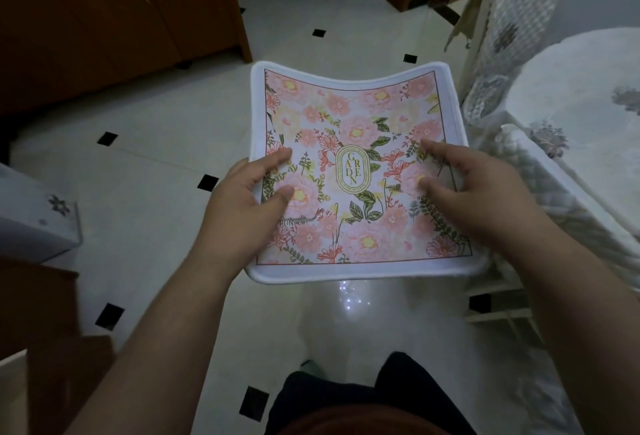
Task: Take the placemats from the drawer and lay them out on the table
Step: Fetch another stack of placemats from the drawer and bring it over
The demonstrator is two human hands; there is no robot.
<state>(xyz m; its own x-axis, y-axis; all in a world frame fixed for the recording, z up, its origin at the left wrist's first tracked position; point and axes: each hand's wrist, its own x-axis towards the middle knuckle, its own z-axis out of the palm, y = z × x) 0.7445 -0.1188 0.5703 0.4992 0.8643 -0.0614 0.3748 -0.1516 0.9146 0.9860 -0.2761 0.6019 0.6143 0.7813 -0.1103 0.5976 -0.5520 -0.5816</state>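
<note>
A square placemat (356, 115) with pink flowers, green leaves, a white border and a "GARDEN" oval in the middle is held flat in the air over the tiled floor. My left hand (249, 199) grips its left edge, thumb on top. My right hand (474, 188) grips its right edge, thumb and fingers pressed on the print. The far edge sags a little in the middle. Whether more mats lie under it, I cannot tell. The table (581, 95), covered in a white embroidered cloth, stands to the right. No drawer is in view.
Chairs with quilted floral covers (519, 18) (561, 199) stand against the table at the right. A brown wooden cabinet (104, 18) fills the upper left, and a brown furniture edge (41, 313) sits at the lower left. The floor (156, 157) is glossy white tile with small black squares.
</note>
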